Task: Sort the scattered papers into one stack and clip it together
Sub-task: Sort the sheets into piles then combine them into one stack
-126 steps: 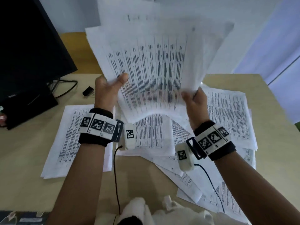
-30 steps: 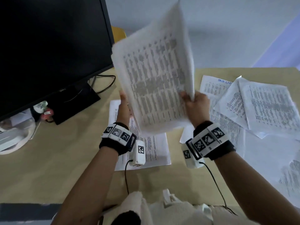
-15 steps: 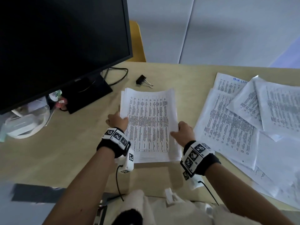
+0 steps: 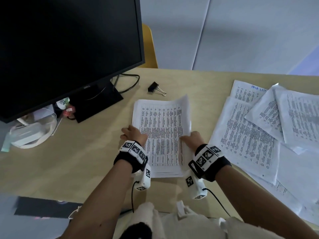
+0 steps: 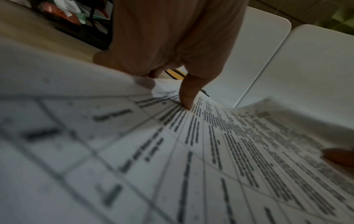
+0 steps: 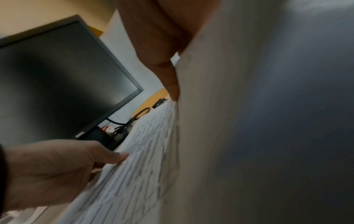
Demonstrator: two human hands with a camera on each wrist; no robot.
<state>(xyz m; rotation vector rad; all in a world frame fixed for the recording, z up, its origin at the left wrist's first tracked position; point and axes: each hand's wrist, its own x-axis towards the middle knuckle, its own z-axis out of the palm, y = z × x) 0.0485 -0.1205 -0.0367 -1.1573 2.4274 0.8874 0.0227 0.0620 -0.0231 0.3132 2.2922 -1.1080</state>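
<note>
A stack of printed sheets [image 4: 162, 133] lies on the wooden desk [image 4: 69, 161] in front of me. My left hand [image 4: 133, 135] holds its left edge, thumb on top [image 5: 186, 97], fingers curled under. My right hand [image 4: 191, 139] grips the right edge, which curls upward [image 6: 229, 121], with the thumb [image 6: 170, 81] against the paper. A black binder clip [image 4: 153, 87] lies on the desk just beyond the stack, apart from it. More loose sheets [image 4: 250, 135] spread across the desk to the right.
A black monitor [image 4: 65, 45] on its stand [image 4: 96, 102] fills the left back, with cables behind it. White and red clutter [image 4: 34, 128] sits under the screen. The scattered sheets reach the desk's right edge.
The stack was held up in the air a second ago; it came down onto the desk in front of the monitor, and both hands now hold its side edges, the right edge lifted slightly.
</note>
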